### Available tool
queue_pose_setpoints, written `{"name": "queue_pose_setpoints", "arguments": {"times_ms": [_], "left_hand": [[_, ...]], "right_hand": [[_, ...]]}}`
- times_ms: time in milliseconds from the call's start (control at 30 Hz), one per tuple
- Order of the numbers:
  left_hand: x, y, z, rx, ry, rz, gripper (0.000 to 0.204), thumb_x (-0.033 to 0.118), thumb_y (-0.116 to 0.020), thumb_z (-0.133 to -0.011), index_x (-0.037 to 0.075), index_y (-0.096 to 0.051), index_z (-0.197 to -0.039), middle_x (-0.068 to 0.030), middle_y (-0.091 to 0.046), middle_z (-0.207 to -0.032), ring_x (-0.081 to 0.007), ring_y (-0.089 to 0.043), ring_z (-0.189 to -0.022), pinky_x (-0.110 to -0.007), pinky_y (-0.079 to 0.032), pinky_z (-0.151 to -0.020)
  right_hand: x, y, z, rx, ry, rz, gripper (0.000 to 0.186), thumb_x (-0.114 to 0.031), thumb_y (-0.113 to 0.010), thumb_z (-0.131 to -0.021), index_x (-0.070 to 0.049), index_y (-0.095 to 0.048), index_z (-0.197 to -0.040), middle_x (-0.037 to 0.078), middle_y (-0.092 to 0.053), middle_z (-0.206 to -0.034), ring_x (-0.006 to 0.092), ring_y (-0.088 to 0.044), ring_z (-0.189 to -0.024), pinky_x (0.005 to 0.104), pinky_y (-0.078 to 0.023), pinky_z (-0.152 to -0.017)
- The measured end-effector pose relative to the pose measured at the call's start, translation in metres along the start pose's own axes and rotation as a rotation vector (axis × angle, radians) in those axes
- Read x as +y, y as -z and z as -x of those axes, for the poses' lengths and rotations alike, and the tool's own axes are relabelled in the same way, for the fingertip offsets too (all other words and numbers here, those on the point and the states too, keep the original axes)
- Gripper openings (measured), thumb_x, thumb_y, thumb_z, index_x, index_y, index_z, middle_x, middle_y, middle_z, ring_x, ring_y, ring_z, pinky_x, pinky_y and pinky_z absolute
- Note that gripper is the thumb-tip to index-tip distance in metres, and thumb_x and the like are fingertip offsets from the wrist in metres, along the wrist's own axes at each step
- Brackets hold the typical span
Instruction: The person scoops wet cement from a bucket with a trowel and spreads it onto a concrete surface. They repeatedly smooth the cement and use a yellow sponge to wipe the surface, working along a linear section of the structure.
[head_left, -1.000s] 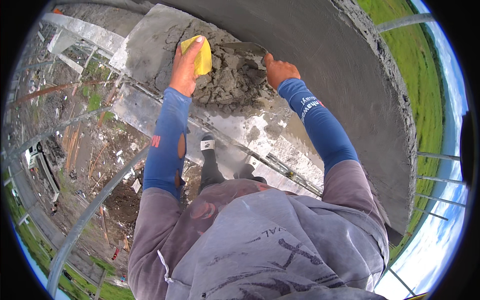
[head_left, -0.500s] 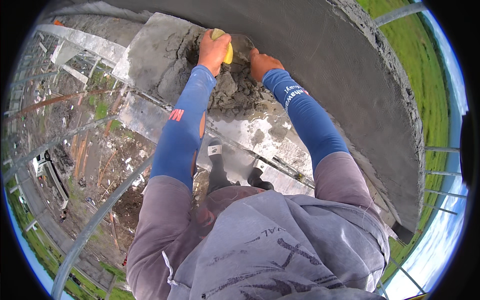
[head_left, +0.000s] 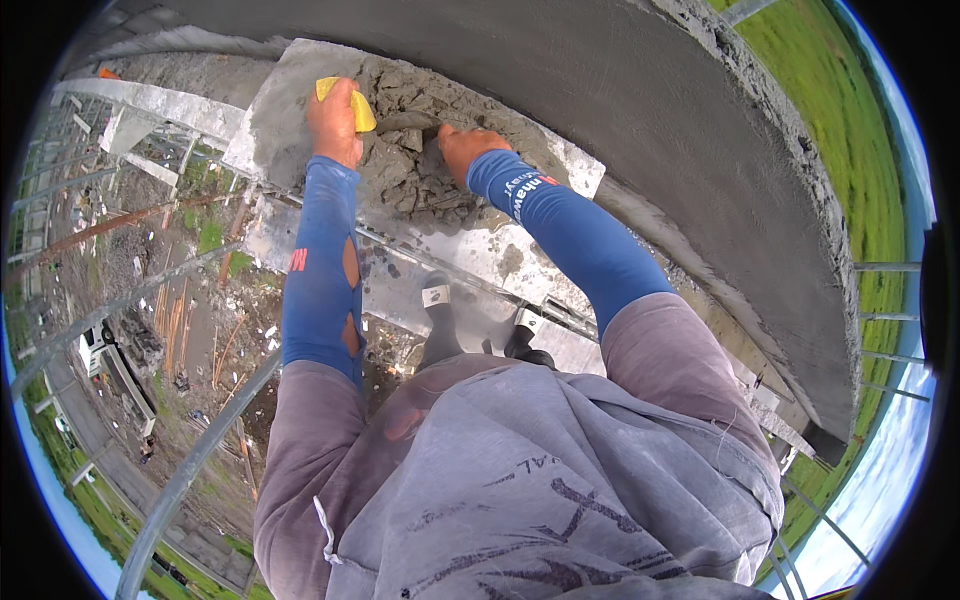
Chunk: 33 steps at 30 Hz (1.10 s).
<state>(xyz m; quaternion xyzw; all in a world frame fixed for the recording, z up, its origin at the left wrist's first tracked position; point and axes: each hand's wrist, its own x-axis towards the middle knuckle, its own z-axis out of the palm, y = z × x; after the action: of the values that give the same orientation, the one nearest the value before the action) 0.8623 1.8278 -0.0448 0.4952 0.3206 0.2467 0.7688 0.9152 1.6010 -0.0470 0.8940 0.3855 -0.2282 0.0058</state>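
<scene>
My left hand (head_left: 334, 128) grips a yellow block (head_left: 362, 110), perhaps a sponge, above the left part of a pile of wet grey mortar (head_left: 420, 170) on a pale, mortar-smeared board (head_left: 270, 110). My right hand (head_left: 468, 150) is closed on a trowel, its blade (head_left: 405, 122) lying in the mortar just right of the yellow block and partly covered by it.
A curved grey plastered wall (head_left: 640, 120) rises along the top and right. Below the board is a metal plank (head_left: 395, 285) where my booted feet stand. Scaffold tubes (head_left: 200, 440) cross the left, over ground far below with debris and a white truck (head_left: 100, 350).
Both hands moved right and toward each other by half a second ago; since then both have shifted left, the yellow block and trowel with them, and my left hand is now lower left.
</scene>
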Motion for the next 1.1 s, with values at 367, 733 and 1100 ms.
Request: {"name": "queue_pose_setpoints", "arguments": {"times_ms": [367,733,1100], "left_hand": [[-0.063,-0.08,0.017,-0.012,0.132,0.025,0.033,0.022,-0.076,-0.085,-0.007,-0.068,-0.096,-0.0099,-0.066,-0.087,-0.0208,-0.061,-0.076,-0.04,-0.05,-0.07],[-0.075,-0.084,-0.02,-0.006,0.299,-0.093,0.058,0.041,-0.07,-0.096,-0.011,-0.063,-0.121,-0.0174,-0.068,-0.115,-0.0256,-0.065,-0.101,-0.038,-0.05,-0.092],[0.039,0.167,0.018,0.073,-0.011,0.077,0.054,0.044,-0.07,-0.101,0.007,-0.057,-0.137,-0.0051,-0.064,-0.122,-0.0172,-0.066,-0.107,-0.033,-0.056,-0.089]], "right_hand": [[0.005,0.012,0.0,-0.032,-0.053,0.01,0.033,-0.007,-0.056,-0.098,0.0,-0.053,-0.13,0.029,-0.073,-0.117,0.0414,-0.073,-0.11,0.0503,-0.059,-0.092],[0.036,-0.003,-0.017,-0.041,-0.121,-0.011,0.043,-0.003,-0.052,-0.096,0.003,-0.049,-0.138,0.027,-0.071,-0.124,0.0438,-0.07,-0.117,0.0503,-0.057,-0.099],[0.014,0.018,-0.043,-0.197,-0.168,0.098,0.046,-0.004,-0.053,-0.096,0.001,-0.047,-0.141,0.034,-0.067,-0.127,0.045,-0.069,-0.118,0.0555,-0.055,-0.101]]}}
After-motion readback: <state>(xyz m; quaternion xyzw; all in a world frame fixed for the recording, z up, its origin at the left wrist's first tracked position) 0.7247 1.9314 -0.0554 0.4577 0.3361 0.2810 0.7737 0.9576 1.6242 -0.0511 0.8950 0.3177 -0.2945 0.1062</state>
